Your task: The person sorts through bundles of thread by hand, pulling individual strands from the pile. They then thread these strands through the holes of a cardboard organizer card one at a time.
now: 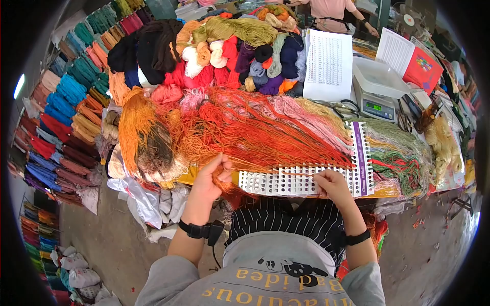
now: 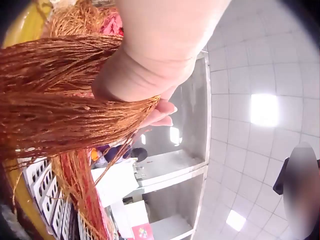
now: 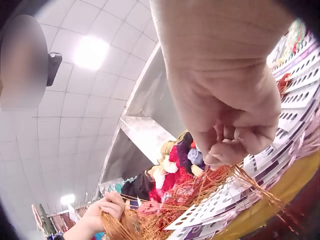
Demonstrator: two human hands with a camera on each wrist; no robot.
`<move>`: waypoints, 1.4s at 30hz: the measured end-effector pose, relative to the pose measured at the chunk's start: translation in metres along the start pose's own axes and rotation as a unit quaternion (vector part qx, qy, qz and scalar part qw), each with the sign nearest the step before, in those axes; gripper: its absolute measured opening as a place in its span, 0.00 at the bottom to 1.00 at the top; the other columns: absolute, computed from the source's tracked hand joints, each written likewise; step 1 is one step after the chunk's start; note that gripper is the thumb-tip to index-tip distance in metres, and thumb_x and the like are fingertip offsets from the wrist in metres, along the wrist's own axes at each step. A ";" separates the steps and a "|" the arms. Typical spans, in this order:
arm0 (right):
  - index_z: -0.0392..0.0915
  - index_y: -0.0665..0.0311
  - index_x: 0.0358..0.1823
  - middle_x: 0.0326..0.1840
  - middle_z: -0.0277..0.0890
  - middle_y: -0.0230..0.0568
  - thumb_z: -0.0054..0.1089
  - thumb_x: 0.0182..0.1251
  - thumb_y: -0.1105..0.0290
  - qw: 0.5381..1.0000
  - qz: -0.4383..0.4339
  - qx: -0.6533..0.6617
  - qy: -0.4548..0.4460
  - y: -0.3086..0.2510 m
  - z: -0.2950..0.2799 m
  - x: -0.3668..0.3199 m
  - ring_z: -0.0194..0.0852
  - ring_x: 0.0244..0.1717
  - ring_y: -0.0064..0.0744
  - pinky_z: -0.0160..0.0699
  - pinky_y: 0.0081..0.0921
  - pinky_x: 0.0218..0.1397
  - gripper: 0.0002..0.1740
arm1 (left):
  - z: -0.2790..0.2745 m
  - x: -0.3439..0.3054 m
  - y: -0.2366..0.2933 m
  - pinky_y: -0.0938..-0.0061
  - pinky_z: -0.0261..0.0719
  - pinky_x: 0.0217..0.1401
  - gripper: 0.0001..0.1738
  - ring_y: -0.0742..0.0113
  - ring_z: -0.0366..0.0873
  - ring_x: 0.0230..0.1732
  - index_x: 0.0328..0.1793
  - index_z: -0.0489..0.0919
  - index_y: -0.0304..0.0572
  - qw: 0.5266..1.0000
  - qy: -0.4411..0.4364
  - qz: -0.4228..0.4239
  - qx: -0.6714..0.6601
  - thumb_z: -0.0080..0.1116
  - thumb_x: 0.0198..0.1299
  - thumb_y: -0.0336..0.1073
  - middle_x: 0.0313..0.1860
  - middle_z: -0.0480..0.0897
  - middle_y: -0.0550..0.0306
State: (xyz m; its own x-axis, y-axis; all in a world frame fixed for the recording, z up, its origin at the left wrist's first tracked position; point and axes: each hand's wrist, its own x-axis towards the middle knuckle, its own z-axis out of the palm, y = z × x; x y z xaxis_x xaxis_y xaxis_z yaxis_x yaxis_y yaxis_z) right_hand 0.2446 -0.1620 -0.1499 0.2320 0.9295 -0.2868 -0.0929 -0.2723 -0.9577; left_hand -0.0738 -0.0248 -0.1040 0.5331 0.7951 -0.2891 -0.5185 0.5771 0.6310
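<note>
My left hand (image 1: 212,178) grips a thick bundle of rust-orange thread (image 2: 60,125) near the table's front edge; its loose length hangs below the fist in the head view. Several strands stretch from it toward my right hand (image 1: 334,186). That hand, fingers curled, pinches orange thread, and the ends (image 3: 265,192) stick out past its fingertips in the right wrist view. Beneath and beside the right hand lie white cards (image 1: 255,184) punched with rows of holes. A wide spread of red and orange threads (image 1: 265,127) runs across the table to these cards.
Piled skeins (image 1: 204,61) of many colours stand at the back. Right of them are a printed sheet (image 1: 328,64), a digital scale (image 1: 377,106) and scissors (image 1: 403,120). Green and pink threads (image 1: 398,153) lie at right. Another person (image 1: 332,13) stands beyond the table.
</note>
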 end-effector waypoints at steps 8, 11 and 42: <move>0.76 0.71 0.30 0.21 0.74 0.34 0.57 0.63 0.70 0.986 -0.029 -0.155 -0.049 -0.008 0.002 0.005 0.71 0.20 0.19 0.68 0.17 0.21 0.09 | 0.001 -0.030 0.048 0.83 0.62 0.23 0.08 0.78 0.61 0.19 0.38 0.71 0.43 0.996 -0.042 0.071 -0.021 0.48 0.67 0.38 0.28 0.70 0.63; 0.76 0.71 0.30 0.21 0.75 0.36 0.57 0.62 0.70 0.984 -0.038 -0.164 -0.056 -0.012 -0.001 0.003 0.71 0.21 0.20 0.68 0.18 0.21 0.09 | 0.006 -0.035 0.050 0.82 0.62 0.23 0.08 0.78 0.61 0.20 0.38 0.72 0.42 0.994 0.023 0.079 0.065 0.49 0.67 0.38 0.29 0.71 0.63; 0.77 0.71 0.32 0.21 0.75 0.37 0.57 0.61 0.70 0.949 -0.123 -0.289 -0.028 -0.037 -0.004 0.001 0.71 0.23 0.22 0.68 0.22 0.28 0.09 | 0.067 -0.029 0.041 0.86 0.64 0.23 0.31 0.72 0.78 0.30 0.70 0.61 0.39 0.964 -0.066 0.122 0.227 0.50 0.57 0.23 0.55 0.78 0.46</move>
State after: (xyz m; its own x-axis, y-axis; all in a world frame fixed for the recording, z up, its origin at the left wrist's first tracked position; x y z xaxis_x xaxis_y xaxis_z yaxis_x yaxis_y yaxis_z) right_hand 0.2521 -0.1524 -0.1148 0.1247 0.9899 -0.0675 0.5075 -0.1221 -0.8530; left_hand -0.0658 -0.0366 -0.0211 0.5282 0.8490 -0.0164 -0.3091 0.2102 0.9275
